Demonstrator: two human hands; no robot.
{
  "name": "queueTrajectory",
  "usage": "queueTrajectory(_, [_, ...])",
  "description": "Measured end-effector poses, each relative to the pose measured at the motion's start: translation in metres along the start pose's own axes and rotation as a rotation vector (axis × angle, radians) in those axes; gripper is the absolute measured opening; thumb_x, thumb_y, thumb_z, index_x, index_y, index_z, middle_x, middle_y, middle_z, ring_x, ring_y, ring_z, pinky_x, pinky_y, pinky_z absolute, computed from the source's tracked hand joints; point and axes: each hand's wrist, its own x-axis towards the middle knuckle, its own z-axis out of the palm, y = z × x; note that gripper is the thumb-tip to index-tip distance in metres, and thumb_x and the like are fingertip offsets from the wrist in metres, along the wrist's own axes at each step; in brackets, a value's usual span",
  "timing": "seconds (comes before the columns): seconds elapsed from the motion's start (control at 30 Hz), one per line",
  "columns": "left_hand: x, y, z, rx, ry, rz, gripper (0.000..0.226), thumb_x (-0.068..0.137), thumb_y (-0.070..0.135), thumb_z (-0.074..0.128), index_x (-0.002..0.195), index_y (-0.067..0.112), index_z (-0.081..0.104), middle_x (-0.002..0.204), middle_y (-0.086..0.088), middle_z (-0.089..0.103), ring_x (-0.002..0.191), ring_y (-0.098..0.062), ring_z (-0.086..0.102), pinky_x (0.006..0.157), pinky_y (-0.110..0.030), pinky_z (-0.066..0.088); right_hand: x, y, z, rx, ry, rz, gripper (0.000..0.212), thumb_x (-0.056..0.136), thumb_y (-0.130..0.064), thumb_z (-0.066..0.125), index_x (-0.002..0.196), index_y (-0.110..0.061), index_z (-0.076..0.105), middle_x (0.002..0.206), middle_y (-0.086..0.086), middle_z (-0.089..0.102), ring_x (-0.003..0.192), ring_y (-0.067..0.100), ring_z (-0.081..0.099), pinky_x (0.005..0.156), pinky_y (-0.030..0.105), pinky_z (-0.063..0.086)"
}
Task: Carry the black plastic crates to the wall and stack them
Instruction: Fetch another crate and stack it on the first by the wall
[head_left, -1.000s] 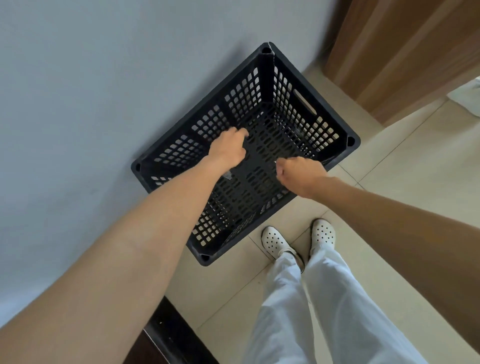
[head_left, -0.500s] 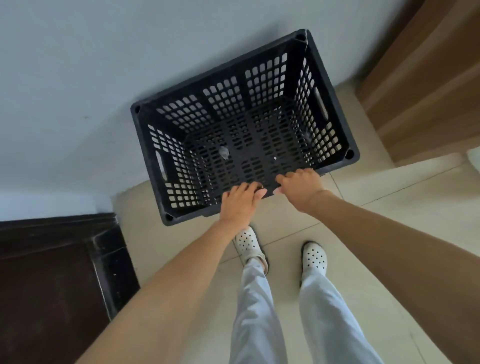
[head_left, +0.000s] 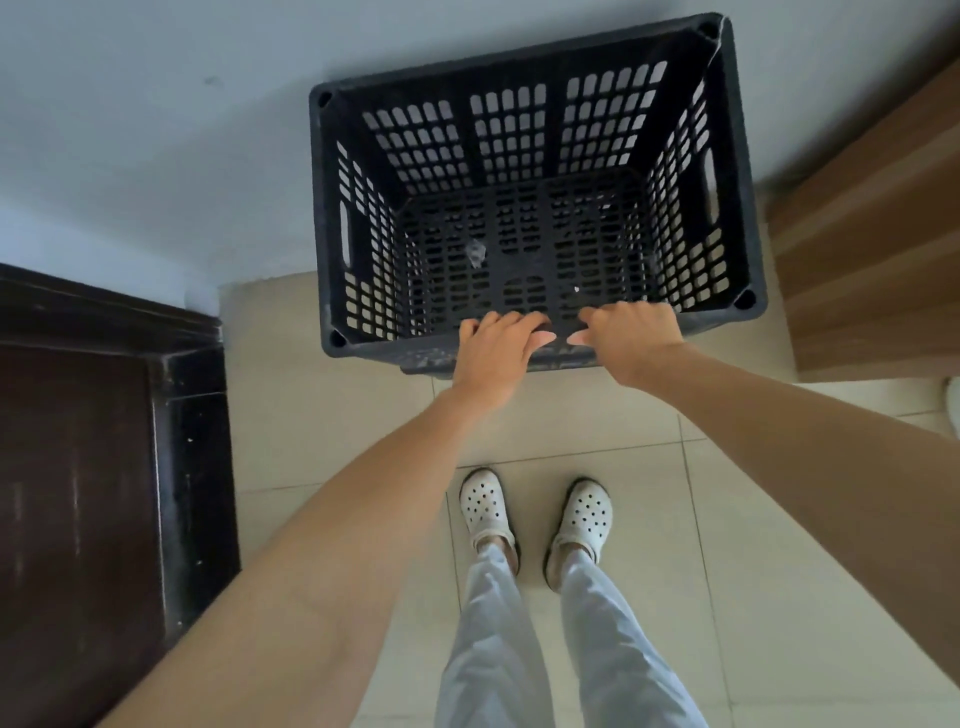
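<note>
A black plastic crate with slotted walls and an open top stands with its far side against the pale wall. It holds nothing but a small scrap on its floor. Both of my hands hold its near rim, close together. My left hand lies over the rim with its fingers pointing right. My right hand has its fingers curled on the rim, pointing left. A second black edge shows just under the near rim; how many crates are below is hidden.
A dark wooden cabinet stands at the left, close to the crate's left corner. A brown wooden panel rises at the right. My feet in white clogs are on the beige tiled floor behind the crate.
My hands came out of the crate's inside and now hold its near rim. The view has swung so the crate sits square to the wall in front of me.
</note>
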Motion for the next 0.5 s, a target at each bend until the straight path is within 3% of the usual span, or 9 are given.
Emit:
queueTrajectory(0.13, [0.002, 0.015, 0.004, -0.078, 0.038, -0.034, 0.04, 0.102, 0.047, 0.033, 0.131, 0.03, 0.056, 0.121, 0.006, 0.066, 0.114, -0.023, 0.055, 0.089, -0.038, 0.031, -0.004, 0.013, -0.002, -0.026, 0.025, -0.025, 0.026, 0.101, -0.032, 0.044, 0.125, -0.023, 0.051, 0.114, 0.002, 0.067, 0.108, 0.029, 0.064, 0.072, 0.036, 0.038])
queueTrajectory(0.27, [0.005, 0.008, 0.0, -0.094, 0.023, 0.078, 0.039, 0.104, 0.04, 0.035, 0.137, 0.027, 0.05, 0.127, 0.001, 0.061, 0.114, -0.024, 0.057, 0.089, -0.037, 0.037, -0.006, 0.02, -0.006, -0.061, 0.039, -0.021, 0.027, 0.099, -0.024, 0.048, 0.126, -0.022, 0.05, 0.113, 0.002, 0.067, 0.108, 0.029, 0.063, 0.073, 0.036, 0.04])
queueTrajectory(0.5, [0.01, -0.022, -0.018, 0.043, 0.021, 0.14, 0.043, 0.103, 0.045, 0.033, 0.138, 0.026, 0.047, 0.107, -0.001, 0.069, 0.088, -0.028, 0.068, 0.06, -0.033, 0.039, 0.002, 0.028, -0.012, -0.112, 0.048, -0.021, 0.029, 0.1, -0.017, 0.047, 0.128, -0.021, 0.046, 0.107, 0.004, 0.067, 0.1, 0.032, 0.065, 0.068, 0.037, 0.039])
